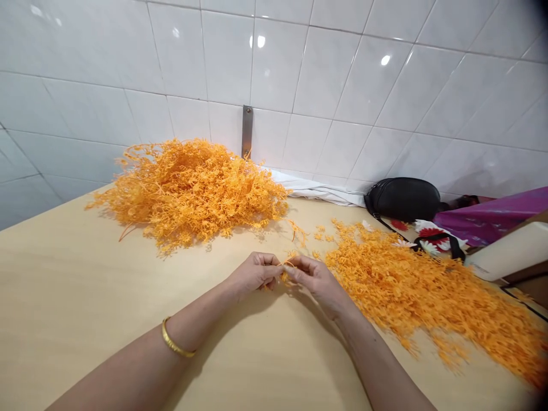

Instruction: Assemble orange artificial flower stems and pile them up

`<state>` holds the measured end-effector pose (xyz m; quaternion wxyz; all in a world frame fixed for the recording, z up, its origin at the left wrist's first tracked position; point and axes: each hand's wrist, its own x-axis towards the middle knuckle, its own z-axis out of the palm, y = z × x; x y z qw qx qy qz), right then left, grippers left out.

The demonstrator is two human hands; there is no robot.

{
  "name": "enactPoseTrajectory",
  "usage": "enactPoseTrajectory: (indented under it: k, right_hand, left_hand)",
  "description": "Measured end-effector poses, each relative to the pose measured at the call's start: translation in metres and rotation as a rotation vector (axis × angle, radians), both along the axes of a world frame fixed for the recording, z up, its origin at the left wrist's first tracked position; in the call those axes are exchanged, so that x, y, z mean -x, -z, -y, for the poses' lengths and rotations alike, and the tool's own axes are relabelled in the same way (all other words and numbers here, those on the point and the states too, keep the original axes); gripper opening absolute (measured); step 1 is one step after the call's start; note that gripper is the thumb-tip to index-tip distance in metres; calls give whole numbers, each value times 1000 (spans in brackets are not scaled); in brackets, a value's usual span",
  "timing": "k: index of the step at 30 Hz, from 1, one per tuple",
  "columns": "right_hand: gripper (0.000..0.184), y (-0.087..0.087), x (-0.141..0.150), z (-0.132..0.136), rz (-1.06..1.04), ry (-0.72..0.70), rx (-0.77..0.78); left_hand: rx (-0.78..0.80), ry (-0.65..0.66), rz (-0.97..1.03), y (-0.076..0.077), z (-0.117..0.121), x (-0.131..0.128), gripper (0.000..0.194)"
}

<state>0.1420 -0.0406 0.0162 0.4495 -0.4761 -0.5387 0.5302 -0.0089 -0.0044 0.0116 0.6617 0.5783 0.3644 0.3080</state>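
My left hand [259, 272] and my right hand [311, 279] meet over the middle of the table, fingertips almost touching. Both pinch a small orange artificial sprig [285, 276], mostly covered by the fingers. Just behind the hands, a few loose orange bits lie on the tabletop. A large heap of orange artificial foliage [197, 191] sits beyond my left hand, against the wall side. Close to my right hand begins a second, flatter pile of small orange pieces [398, 279], spreading to the right edge.
A pale wooden table [107, 308] runs up to a white tiled wall [334, 74] with a metal bracket [247, 131]. White cloth [321, 191] lies along the wall. At right are a black bag [402, 198], red and white artificial flowers [430, 235], purple material [492, 214] and a cream roll-like object [511, 251].
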Motion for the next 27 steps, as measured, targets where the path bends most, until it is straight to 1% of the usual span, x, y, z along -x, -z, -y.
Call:
enactPoseTrajectory:
  k: [2, 6, 8, 13, 17, 19, 21, 23, 24, 25, 27]
  right_hand:
    - [27, 2, 1, 0, 19, -13, -8]
    - [31, 8, -1, -3, 14, 71, -36]
    - [33, 8, -2, -4, 68, 86, -65]
    - [35, 0, -5, -2, 409, 156, -241]
    - [35, -5, -6, 0, 606, 191, -290]
    - [32, -4, -4, 0, 785, 228, -392]
    - [27, -2, -5, -2, 996, 262, -538]
    - [23, -2, -12, -5, 1160, 265, -648]
    - [21, -3, -20, -6, 1212, 281, -672]
    - [21, -4, -30, -7, 1242, 323, -674]
    - [23, -9, -53, -8, 1220, 509, -621]
  left_hand:
    - [-1, 5, 17, 1, 0, 0, 26]
    - [22, 48, 45, 2, -1, 1, 30]
    - [28, 64, 37, 2, -1, 2, 29]
    - [1, 71, 16, -1, -2, 4, 32]
    - [-4, 90, -12, -3, -3, 3, 35]
    - [-3, 101, -15, -2, -4, 2, 33]
    - [-13, 112, -8, -1, -5, 3, 30]
    - [-20, 123, 1, 1, -7, 6, 28]
    - [-8, 121, 6, 2, -9, 9, 27]
    - [21, 110, 17, 3, -11, 12, 27]
    - [115, 79, 77, 6, -17, 18, 26]
